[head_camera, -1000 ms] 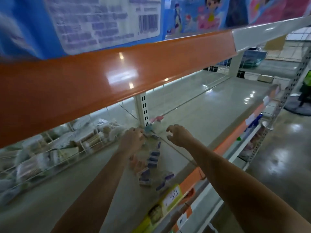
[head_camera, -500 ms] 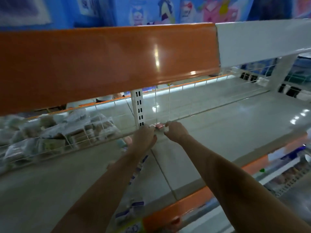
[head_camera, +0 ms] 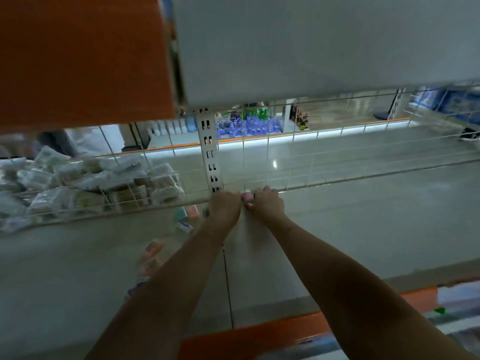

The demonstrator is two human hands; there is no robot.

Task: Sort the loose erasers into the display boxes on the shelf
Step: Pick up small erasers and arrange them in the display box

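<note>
Pink and small, an eraser [head_camera: 246,196] sits at the back of the grey shelf [head_camera: 363,242], against the wire grid [head_camera: 285,162] beside the slotted upright [head_camera: 210,157]. The right hand [head_camera: 266,205] pinches it with curled fingers; the left hand [head_camera: 224,207] is curled just beside it, its grasp hidden. Other loose erasers [head_camera: 185,216] lie blurred to the left, near bagged packets [head_camera: 85,183].

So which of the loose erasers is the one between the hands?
The pink eraser at the wire back, between the left hand and right hand; the other erasers lie left of them.
</note>
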